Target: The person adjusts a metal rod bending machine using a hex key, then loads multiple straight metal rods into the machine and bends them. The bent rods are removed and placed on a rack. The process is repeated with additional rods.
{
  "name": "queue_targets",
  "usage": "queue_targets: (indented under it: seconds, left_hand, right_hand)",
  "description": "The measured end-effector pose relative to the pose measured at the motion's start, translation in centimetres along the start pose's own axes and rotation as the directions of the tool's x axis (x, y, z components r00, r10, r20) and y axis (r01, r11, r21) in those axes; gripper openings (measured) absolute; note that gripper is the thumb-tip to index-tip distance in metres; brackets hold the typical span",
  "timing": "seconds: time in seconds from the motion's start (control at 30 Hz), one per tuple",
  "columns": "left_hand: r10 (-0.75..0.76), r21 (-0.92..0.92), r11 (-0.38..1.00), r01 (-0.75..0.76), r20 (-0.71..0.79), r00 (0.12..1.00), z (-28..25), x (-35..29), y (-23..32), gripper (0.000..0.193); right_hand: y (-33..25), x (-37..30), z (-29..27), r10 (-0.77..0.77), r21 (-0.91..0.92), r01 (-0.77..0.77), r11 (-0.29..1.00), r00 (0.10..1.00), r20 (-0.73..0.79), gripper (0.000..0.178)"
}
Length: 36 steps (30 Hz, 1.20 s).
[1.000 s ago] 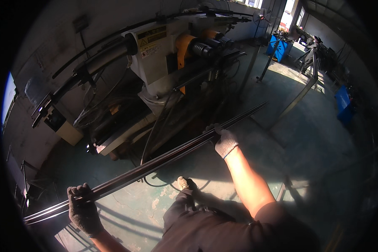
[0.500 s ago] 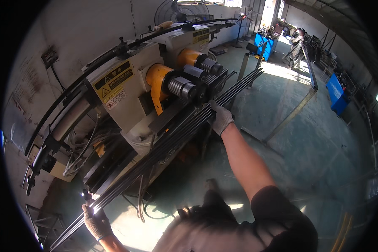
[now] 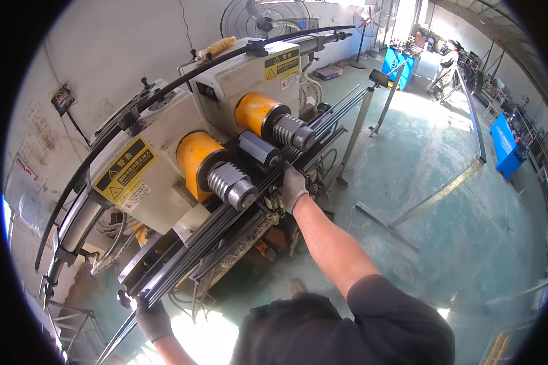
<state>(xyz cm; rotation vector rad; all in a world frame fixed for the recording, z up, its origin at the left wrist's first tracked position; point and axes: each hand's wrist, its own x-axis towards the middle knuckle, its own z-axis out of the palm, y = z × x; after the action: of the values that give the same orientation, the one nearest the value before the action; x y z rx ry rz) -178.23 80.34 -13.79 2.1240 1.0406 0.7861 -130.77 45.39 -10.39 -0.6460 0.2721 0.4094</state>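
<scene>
A bundle of long, thin dark metal rods [image 3: 204, 230] runs slantwise from the lower left up to the right, lying along the machine's front. My left hand [image 3: 154, 320], in a grey knitted glove, is closed round the rods near their lower left end. Also gloved, my right hand [image 3: 294, 190] grips the bundle farther up, beside the rollers; its fingertips are partly hidden behind the rods. Just past the rods stick out two grooved steel rollers, the nearer roller [image 3: 232, 186] and the farther roller [image 3: 294, 133], each with an orange collar. A dark hexagonal block [image 3: 259, 149] sits between them.
The pale machine housing [image 3: 141, 182] carries yellow warning labels and a long curved black bar [image 3: 164, 88]. A steel stand [image 3: 353, 137] rises at the far end. Right of me an angled metal frame [image 3: 435, 191] stands on the green floor. Farther off are blue cabinets [image 3: 399, 64] and a person [image 3: 447, 67].
Both hands have brought the rods in against the machine, close to the rollers. My view has shifted, so the machine sits lower and the right hand farther left.
</scene>
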Motion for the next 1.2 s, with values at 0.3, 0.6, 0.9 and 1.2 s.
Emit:
queue_targets:
  seconds: [0.3, 0.6, 0.9, 1.2]
  left_hand:
    - [-0.039, -0.395, 0.915, 0.078, 0.106, 0.994, 6.0, 2.0, 2.3, 0.029]
    - [-0.267, -0.926, 0.309, 0.218, 0.136, 0.954, -1.2, 7.5, -12.0, 0.037]
    - [-0.185, -0.930, 0.182, 0.321, 0.288, 0.940, 8.7, 2.8, -0.7, 0.045]
    - [-0.083, -0.935, 0.139, 0.327, 0.318, 0.944, 4.0, 6.5, -6.2, 0.036]
  right_hand:
    - [0.6, 5.4, -0.6, -0.125, -0.352, 0.044, 0.935, 0.969, -0.212, 0.049]
    - [0.4, 5.5, -0.4, -0.186, -0.485, 0.051, 0.873, 0.954, -0.235, 0.065]
    - [1.4, 5.1, -0.2, -0.236, -0.443, 0.137, 0.886, 0.955, -0.178, 0.060]
    - [0.4, 5.6, -0.2, 0.030, -0.527, -0.113, 0.843, 0.986, -0.164, 0.034]
